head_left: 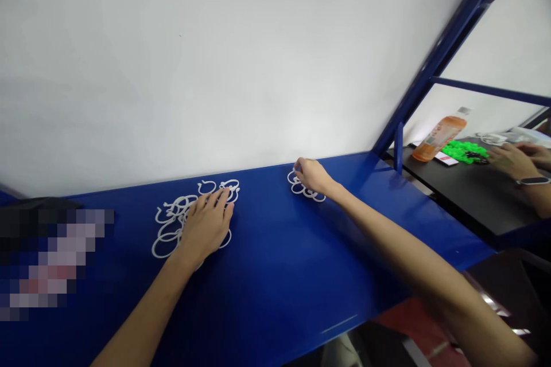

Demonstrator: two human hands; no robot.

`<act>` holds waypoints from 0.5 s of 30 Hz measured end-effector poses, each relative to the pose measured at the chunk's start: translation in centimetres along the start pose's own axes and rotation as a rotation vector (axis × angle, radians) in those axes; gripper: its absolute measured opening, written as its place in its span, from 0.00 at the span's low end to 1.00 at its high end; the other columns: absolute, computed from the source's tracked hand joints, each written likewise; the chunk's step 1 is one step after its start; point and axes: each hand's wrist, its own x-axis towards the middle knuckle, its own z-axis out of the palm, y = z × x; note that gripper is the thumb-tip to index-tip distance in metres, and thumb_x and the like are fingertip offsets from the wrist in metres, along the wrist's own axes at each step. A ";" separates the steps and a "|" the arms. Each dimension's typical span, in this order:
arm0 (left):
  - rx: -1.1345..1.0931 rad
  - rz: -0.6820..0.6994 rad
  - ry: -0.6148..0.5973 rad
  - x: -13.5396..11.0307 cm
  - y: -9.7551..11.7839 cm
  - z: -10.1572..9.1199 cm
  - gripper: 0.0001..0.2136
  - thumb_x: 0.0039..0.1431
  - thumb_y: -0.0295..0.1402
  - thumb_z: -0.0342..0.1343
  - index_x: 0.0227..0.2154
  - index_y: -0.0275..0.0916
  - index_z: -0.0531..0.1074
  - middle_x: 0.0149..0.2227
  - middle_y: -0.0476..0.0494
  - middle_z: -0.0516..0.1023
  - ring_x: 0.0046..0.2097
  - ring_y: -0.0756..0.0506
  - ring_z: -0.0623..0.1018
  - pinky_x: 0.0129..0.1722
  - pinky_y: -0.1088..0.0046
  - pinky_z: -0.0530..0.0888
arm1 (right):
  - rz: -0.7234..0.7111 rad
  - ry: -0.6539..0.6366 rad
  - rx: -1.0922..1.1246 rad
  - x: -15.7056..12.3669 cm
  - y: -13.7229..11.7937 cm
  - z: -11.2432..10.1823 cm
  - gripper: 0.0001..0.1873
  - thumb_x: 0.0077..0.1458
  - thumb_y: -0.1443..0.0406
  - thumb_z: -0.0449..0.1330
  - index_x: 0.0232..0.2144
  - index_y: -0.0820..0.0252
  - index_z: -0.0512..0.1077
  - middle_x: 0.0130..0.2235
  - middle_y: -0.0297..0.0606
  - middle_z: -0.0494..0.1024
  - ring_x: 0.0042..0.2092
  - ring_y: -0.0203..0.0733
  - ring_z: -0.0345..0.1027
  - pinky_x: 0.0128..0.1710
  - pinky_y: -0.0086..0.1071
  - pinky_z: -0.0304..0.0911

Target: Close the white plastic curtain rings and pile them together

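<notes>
A loose pile of white plastic curtain rings (167, 245), several of them with a gap and knobbed ends, lies on the blue table left of centre. My left hand (206, 223) rests palm down over this pile with its fingers stretched out, hiding part of it. Farther right, near the wall, is a smaller group of the same white rings (297, 188). Above that group my right hand (312, 175) has its fingers bent into a pinch at the edge of a white ring (291, 176); the fingertips are partly hidden.
The blue table (267, 275) meets a white wall (224, 69) at the back. Blue frame bars (434, 63) rise on the right. Beyond them, a co-worker's hands (514, 160), green pieces (465, 152) and an orange drink bottle (441, 136) are at a dark table. A dark object lies far left.
</notes>
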 end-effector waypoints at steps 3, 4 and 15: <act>0.008 0.020 -0.003 0.0 0.2 0.0 0.25 0.69 0.39 0.37 0.63 0.37 0.65 0.59 0.38 0.74 0.61 0.34 0.67 0.61 0.51 0.63 | 0.044 -0.047 -0.014 1.3 0.0 0.2 0.05 0.59 0.69 0.62 0.37 0.65 0.78 0.39 0.47 0.82 0.41 0.45 0.75 0.39 0.29 0.64; 0.009 0.024 -0.001 0.1 0.2 0.0 0.25 0.69 0.39 0.37 0.63 0.37 0.65 0.58 0.37 0.74 0.60 0.34 0.68 0.60 0.51 0.63 | 0.056 -0.056 -0.019 1.4 -0.1 0.3 0.06 0.59 0.69 0.62 0.36 0.65 0.79 0.38 0.47 0.82 0.42 0.45 0.76 0.40 0.29 0.64; 0.027 0.030 0.063 0.4 0.7 -0.4 0.21 0.67 0.39 0.41 0.52 0.35 0.73 0.48 0.34 0.78 0.52 0.34 0.71 0.54 0.53 0.66 | 0.127 -0.068 -0.022 0.9 0.2 0.5 0.08 0.59 0.67 0.63 0.36 0.65 0.82 0.40 0.50 0.83 0.43 0.47 0.78 0.42 0.30 0.67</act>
